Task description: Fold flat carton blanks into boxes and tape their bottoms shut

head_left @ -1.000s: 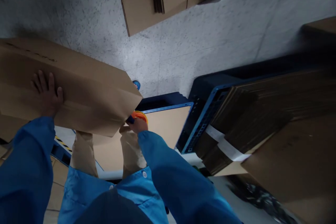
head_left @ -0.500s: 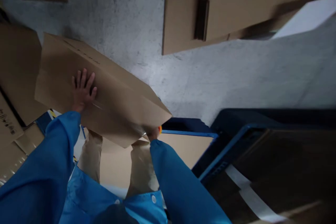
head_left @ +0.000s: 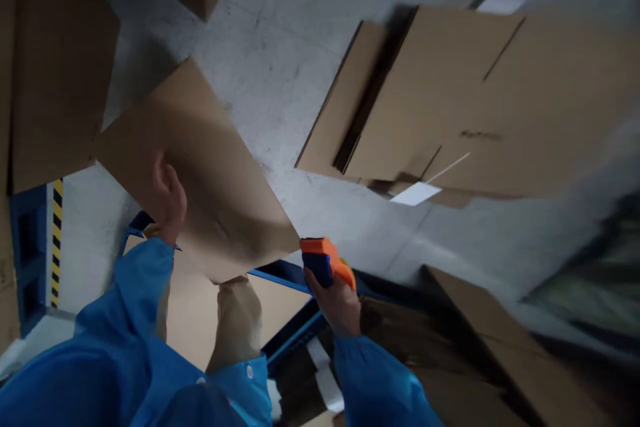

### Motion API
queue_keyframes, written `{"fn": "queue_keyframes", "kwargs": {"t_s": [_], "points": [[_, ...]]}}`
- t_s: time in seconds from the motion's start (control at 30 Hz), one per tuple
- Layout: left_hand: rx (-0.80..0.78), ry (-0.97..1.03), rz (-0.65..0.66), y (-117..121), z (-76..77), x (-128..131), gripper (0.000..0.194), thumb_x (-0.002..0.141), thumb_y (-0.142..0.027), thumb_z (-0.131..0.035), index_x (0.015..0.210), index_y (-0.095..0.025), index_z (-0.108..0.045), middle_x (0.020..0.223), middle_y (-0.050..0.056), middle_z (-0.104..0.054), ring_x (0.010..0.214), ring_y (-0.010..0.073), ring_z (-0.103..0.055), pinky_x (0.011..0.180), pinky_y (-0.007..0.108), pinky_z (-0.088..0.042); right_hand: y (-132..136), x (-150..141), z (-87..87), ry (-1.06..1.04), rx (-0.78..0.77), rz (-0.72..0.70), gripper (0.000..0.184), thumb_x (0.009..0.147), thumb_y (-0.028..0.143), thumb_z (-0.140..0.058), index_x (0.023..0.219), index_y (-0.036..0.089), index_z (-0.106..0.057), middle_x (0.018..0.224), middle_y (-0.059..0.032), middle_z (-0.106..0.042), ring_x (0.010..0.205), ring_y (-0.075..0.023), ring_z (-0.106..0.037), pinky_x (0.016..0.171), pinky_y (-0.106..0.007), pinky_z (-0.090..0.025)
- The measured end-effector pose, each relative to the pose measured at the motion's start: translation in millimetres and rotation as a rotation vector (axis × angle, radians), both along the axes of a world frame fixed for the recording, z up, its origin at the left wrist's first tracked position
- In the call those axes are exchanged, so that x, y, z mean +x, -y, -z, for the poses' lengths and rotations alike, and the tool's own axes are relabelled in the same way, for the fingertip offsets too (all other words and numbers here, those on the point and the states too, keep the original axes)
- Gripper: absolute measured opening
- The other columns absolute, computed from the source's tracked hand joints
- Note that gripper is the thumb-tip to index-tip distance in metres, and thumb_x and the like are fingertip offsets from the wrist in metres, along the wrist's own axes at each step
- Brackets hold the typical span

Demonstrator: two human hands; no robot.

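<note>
A brown cardboard box point(head_left: 210, 193) lies tilted in front of my legs, its broad face turned up toward me. Over the left part of that face is my left hand point(head_left: 171, 197), seen edge-on with the fingers extended and holding nothing; I cannot tell whether it touches the cardboard. My right hand point(head_left: 337, 297) grips an orange and blue tape dispenser point(head_left: 325, 257) just off the box's right corner.
Flattened cardboard sheets point(head_left: 450, 107) lie stacked on the concrete floor point(head_left: 285, 33) at the upper right. Other boxes point(head_left: 60, 80) stand on the left, above a blue pallet point(head_left: 31, 247) beside black-and-yellow floor tape point(head_left: 57, 240). A dark strapped stack point(head_left: 415, 340) is at the lower right.
My right hand has moved off the box's end to the right, bringing the tape dispenser into full sight. My left hand has gone from flat on the box to edge-on. The view has turned.
</note>
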State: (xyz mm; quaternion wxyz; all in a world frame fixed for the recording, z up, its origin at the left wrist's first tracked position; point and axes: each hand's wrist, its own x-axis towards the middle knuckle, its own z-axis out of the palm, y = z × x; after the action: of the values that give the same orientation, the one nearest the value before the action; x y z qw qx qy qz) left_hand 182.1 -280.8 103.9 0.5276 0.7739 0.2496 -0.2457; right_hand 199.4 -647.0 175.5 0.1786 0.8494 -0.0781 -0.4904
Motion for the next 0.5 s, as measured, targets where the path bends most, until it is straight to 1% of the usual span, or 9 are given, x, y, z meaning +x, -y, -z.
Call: {"fn": "queue_keyframes", "kwargs": {"t_s": [0.07, 0.1, 0.17, 0.23, 0.3, 0.37, 0.43, 0.5], "points": [[-0.087, -0.013, -0.107, -3.8, -17.6, -25.1, 0.076, 0.093, -0.072, -0.048, 0.151, -0.023, -0.049, 0.153, 0.012, -0.049, 0.149, 0.0346, -0.032, 0.121, 0.05, -0.029, -39.9, 21.2, -26.0, -0.067, 0.052, -0.129, 0.04, 0.094, 0.055, -0.057, 0.1, 0.017, -0.069, 0.087, -0.0168, -0.07, 0.089, -0.033, -0.07, 0.075, -0.038, -0.052], [-0.141, -0.02, -0.165, -4.6, -27.2, -38.4, 0.077, 0.092, -0.073, -0.049, 0.15, -0.023, -0.05, 0.152, 0.012, -0.051, 0.148, 0.0347, -0.034, 0.121, 0.049, -0.031, -63.0, 29.4, -38.0, -0.122, 0.103, -0.181, 0.036, 0.092, 0.053, -0.059, 0.092, 0.019, -0.068, 0.084, -0.015, -0.07, 0.087, -0.0315, -0.07, 0.074, -0.036, -0.052], [-0.303, -0.027, -0.303, -4.8, -46.7, -63.9, 0.077, 0.091, -0.074, -0.05, 0.149, -0.023, -0.051, 0.152, 0.012, -0.051, 0.146, 0.0341, -0.038, 0.119, 0.047, -0.034, -113.7, 40.2, -59.0, -0.255, 0.277, -0.246, 0.031, 0.09, 0.052, -0.062, 0.085, 0.021, -0.065, 0.082, -0.0109, -0.07, 0.082, -0.0283, -0.07, 0.071, -0.034, -0.051], [-0.507, -0.012, -0.408, -7.1, -64.7, -85.0, 0.076, 0.092, -0.074, -0.051, 0.148, -0.023, -0.052, 0.15, 0.012, -0.052, 0.142, 0.0328, -0.044, 0.116, 0.044, -0.038, -166.9, 43.4, -75.8, -0.37, 0.467, -0.315, 0.03, 0.088, 0.051, -0.064, 0.088, 0.022, -0.064, 0.085, -0.0082, -0.071, 0.08, -0.0262, -0.069, 0.07, -0.032, -0.05], [-0.682, 0.014, -0.476, -16.5, -78.9, -101.4, 0.075, 0.091, -0.074, -0.052, 0.142, -0.02, -0.059, 0.142, 0.013, -0.059, 0.133, 0.0323, -0.054, 0.11, 0.041, -0.044, -218.6, 40.3, -88.3, -0.432, 0.565, -0.414, 0.032, 0.085, 0.05, -0.067, 0.098, 0.021, -0.064, 0.089, -0.0077, -0.071, 0.083, -0.0259, -0.069, 0.07, -0.032, -0.049], [-0.788, 0.022, -0.547, -34.2, -87.7, -115.6, 0.074, 0.088, -0.076, -0.055, 0.13, -0.017, -0.068, 0.128, 0.014, -0.069, 0.119, 0.0322, -0.063, 0.102, 0.04, -0.049, -265.3, 33.3, -97.6, -0.467, 0.56, -0.499, 0.037, 0.083, 0.047, -0.07, 0.107, 0.02, -0.063, 0.09, -0.0075, -0.07, 0.084, -0.0259, -0.069, 0.069, -0.031, -0.049], [-0.808, 0.021, -0.64, -56.7, -90.7, -129.9, 0.072, 0.085, -0.076, -0.059, 0.118, -0.014, -0.074, 0.115, 0.013, -0.073, 0.109, 0.0313, -0.066, 0.095, 0.038, -0.051, -305.3, 24.9, -104.7, -0.484, 0.51, -0.55, 0.041, 0.082, 0.045, -0.071, 0.113, 0.019, -0.062, 0.089, -0.0073, -0.069, 0.082, -0.0259, -0.068, 0.068, -0.031, -0.047], [-0.796, 0.02, -0.707, -78.1, -88.7, -144.6, 0.069, 0.082, -0.074, -0.062, 0.111, -0.014, -0.076, 0.107, 0.012, -0.074, 0.103, 0.0293, -0.066, 0.089, 0.035, -0.052, -337.8, 16.8, -110.2, -0.499, 0.475, -0.574, 0.042, 0.082, 0.043, -0.071, 0.114, 0.018, -0.061, 0.088, -0.0075, -0.069, 0.082, -0.026, -0.068, 0.068, -0.032, -0.047]]}}
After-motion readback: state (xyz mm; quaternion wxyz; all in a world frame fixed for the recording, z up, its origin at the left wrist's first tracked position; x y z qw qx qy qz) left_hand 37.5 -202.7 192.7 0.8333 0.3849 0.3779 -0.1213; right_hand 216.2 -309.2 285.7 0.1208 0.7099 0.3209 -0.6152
